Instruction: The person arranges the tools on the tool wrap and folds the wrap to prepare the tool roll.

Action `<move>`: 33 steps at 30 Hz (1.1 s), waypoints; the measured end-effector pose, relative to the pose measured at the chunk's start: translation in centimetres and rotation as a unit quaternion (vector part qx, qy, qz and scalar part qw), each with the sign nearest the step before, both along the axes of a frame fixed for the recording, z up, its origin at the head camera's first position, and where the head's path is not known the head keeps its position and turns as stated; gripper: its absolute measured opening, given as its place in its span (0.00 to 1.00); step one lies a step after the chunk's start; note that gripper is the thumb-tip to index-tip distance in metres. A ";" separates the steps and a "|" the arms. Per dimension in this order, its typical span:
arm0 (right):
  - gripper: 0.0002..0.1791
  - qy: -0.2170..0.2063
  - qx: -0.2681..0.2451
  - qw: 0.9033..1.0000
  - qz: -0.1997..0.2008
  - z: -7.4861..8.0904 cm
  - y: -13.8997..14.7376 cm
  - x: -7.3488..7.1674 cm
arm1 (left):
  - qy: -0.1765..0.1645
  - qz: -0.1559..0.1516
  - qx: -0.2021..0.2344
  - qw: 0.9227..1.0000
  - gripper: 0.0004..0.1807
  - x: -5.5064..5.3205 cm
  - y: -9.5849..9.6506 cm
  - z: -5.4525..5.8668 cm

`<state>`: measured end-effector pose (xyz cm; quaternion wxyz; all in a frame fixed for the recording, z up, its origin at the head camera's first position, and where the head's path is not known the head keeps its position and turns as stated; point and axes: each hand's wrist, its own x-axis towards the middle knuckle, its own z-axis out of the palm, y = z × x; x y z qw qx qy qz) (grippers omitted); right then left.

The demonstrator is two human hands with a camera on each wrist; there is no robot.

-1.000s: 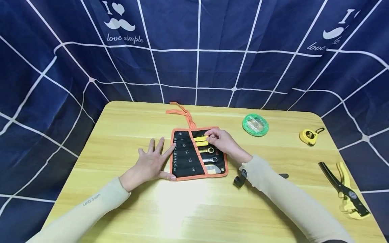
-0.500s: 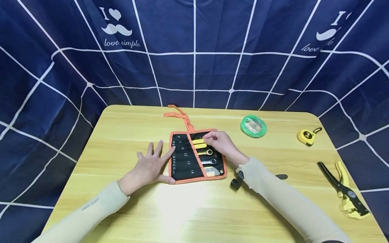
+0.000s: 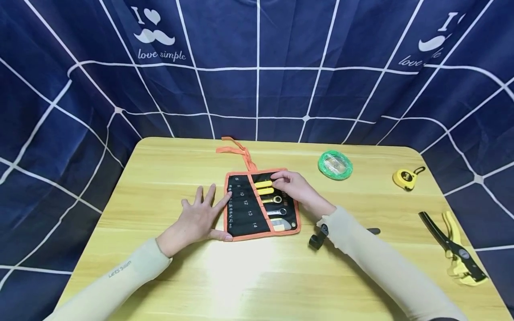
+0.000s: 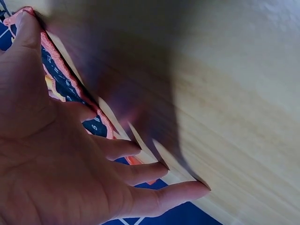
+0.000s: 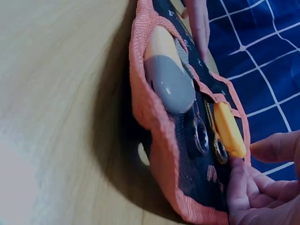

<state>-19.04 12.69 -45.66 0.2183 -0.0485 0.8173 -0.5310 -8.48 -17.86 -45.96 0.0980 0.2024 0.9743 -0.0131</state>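
Observation:
A black tool roll (image 3: pixel 245 214) with orange edging lies unrolled on the table, its pocket strip holding several tools. My left hand (image 3: pixel 198 218) has its fingers spread at the roll's left edge, the thumb on the lower left corner; its straight fingers (image 4: pixel 183 191) reach over the table. At the upper right of the roll, my right hand (image 3: pixel 295 187) pinches the end of the upper yellow handle (image 3: pixel 263 183); which tool it belongs to is hidden in the pocket. Below it sit a second yellow handle (image 3: pixel 266 191), two ring spanners (image 5: pixel 200 136) and a grey-and-cream handled tool (image 5: pixel 171 84).
Orange ties (image 3: pixel 245 156) trail behind the roll. A green coil (image 3: pixel 335 165) lies at the back right, with a yellow tape measure (image 3: pixel 405 179) beyond. Yellow-and-black cutters (image 3: pixel 458 254) lie by the right edge. A dark tip (image 3: pixel 374 231) shows behind the right forearm.
The head view has tilted slightly. My right fingers stay at the upper yellow handle, shifted a touch to the right since half a second ago. The left hand stays in place.

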 end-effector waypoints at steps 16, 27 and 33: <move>0.16 0.050 -0.002 0.999 -0.014 2.2 5.1 1.6 | -0.015 0.015 0.025 0.999 0.76 -0.2 -0.1 -0.1; 0.17 0.130 -0.001 0.991 -0.019 5.0 10.4 4.5 | -0.040 0.020 0.034 0.998 0.75 -0.6 -0.8 0.2; 0.17 0.141 -0.011 0.989 -0.039 5.2 14.0 6.0 | -0.049 0.014 0.038 0.998 0.72 -0.6 -1.0 0.0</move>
